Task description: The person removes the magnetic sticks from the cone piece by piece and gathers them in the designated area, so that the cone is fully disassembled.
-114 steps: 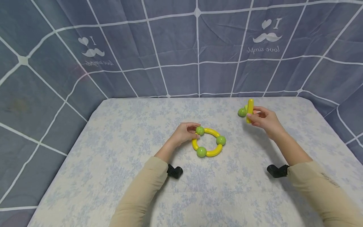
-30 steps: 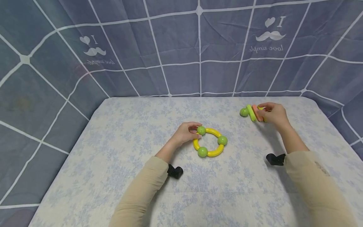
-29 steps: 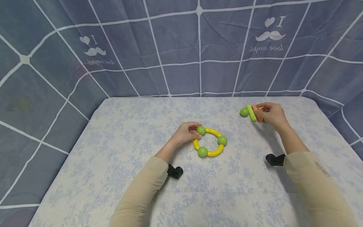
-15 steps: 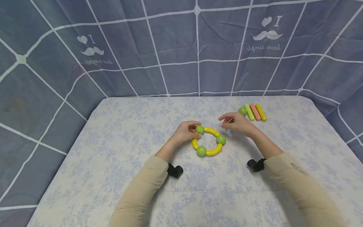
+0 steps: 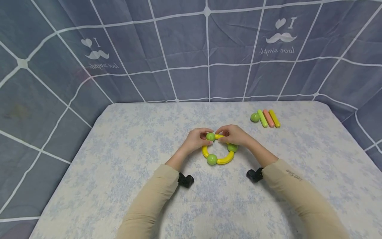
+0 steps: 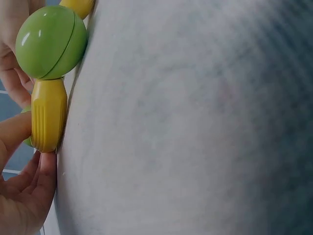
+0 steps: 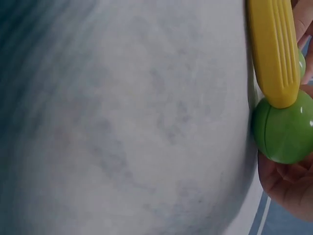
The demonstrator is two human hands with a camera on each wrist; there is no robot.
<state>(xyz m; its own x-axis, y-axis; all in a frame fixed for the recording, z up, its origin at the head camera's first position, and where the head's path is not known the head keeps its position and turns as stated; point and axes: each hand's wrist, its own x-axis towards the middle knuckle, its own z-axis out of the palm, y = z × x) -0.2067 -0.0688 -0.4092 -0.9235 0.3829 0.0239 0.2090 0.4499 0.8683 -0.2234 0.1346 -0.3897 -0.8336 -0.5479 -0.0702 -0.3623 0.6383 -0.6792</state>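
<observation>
Ring (image 5: 219, 150) lay flat at frame centre on the tablecloth (image 5: 119, 159). Both hands met at its top edge: left hand (image 5: 195, 139) pinched the top green ball (image 5: 210, 136), right hand (image 5: 234, 135) approx. pinching the yellow arc (image 5: 220, 136) just right of it, fingers partly hidden.

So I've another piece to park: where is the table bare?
The left side of the table is bare, from the left hand out to the edge; so is the near middle between the sleeves. It is crowded at the ring, where the right hand also grips, and around the sticks far right.
</observation>
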